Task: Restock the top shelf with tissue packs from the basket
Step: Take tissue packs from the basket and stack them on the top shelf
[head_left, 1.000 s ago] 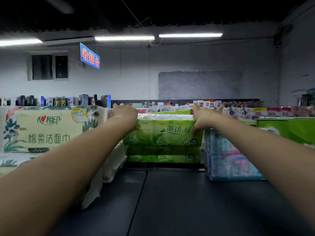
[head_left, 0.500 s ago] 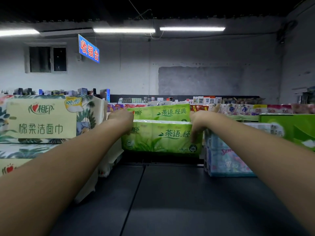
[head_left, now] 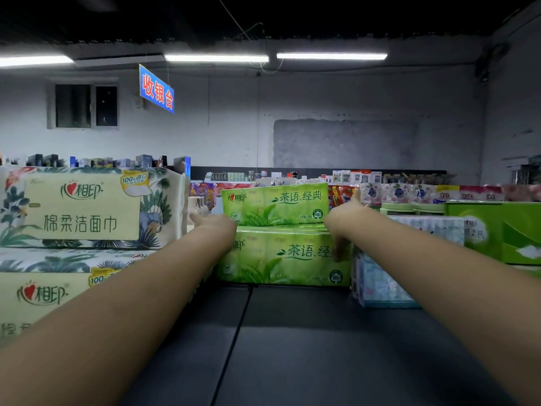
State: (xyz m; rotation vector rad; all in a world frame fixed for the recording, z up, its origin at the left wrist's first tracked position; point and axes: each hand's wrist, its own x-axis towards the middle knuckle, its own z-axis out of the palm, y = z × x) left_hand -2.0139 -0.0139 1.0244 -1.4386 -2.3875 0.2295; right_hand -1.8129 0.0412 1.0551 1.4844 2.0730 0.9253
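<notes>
Tissue packs fill the far edge of the top shelf (head_left: 307, 347), a dark flat surface with a seam running from 6 toward 12 o'clock. The lower green tissue pack (head_left: 281, 259) sits at the centre, long side facing me, its bottom edge on the shelf. My left hand (head_left: 215, 225) lies against its top left corner, at the pack's 10 o'clock. The fingers look straight and point away to the left, and I see none of them curled round the wrapper. My right hand (head_left: 344, 219) grips the pack's right end at about 2 o'clock. One digit hooks down over the front face across the printed lettering, and another points up beside the upper green tissue pack (head_left: 275, 205).

That upper pack shows above and behind the lower one, at its 12 o'clock. I cannot tell whether it rests on the lower pack or stands behind it.

At 9 o'clock, just beside my left forearm, floral cotton towel packs (head_left: 82, 206) are stacked. At 3 o'clock a pale blue patterned pack (head_left: 377, 284) stands on the shelf, touching or nearly touching the lower green pack's right end, partly hidden by my right forearm. Further toward 3 o'clock is a green box (head_left: 497, 230). A blue hanging sign (head_left: 156, 89) with red characters hangs at 11 o'clock under the ceiling strip lights (head_left: 216, 58).
</notes>
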